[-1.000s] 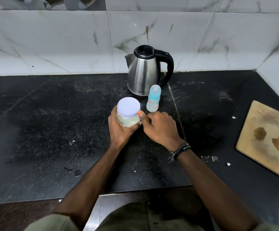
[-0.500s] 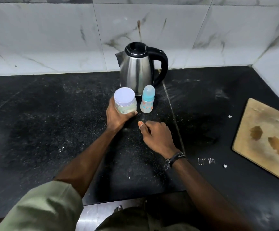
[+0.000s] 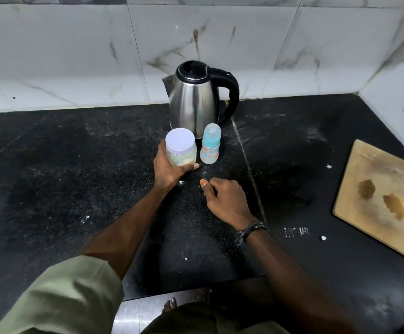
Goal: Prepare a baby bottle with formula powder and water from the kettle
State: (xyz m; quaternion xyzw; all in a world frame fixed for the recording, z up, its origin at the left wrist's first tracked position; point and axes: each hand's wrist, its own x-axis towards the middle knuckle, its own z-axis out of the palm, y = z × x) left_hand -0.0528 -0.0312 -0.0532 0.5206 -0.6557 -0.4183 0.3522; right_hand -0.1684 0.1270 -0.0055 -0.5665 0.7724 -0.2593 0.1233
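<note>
The left hand (image 3: 169, 168) reaches forward from an olive sleeve (image 3: 63, 297) and wraps around the lower part of a jar (image 3: 181, 150), fingers behind it and thumb at its front, clamped on it. The right hand (image 3: 225, 201) rests low over the counter (image 3: 75, 189) nearer than the jar, fingers loosely curled, thumb pointing forward, holding nothing; a dark braided band (image 3: 249, 231) circles its wrist. The jar is clear with pale powder inside and a white lid, upright just in front of the kettle (image 3: 196, 100). The baby bottle (image 3: 210, 147) stands upright just right of the jar, also in front of the kettle, clear with small orange prints and a pale blue cap. A wooden board (image 3: 384, 201) lies well to the right of the kettle.
</note>
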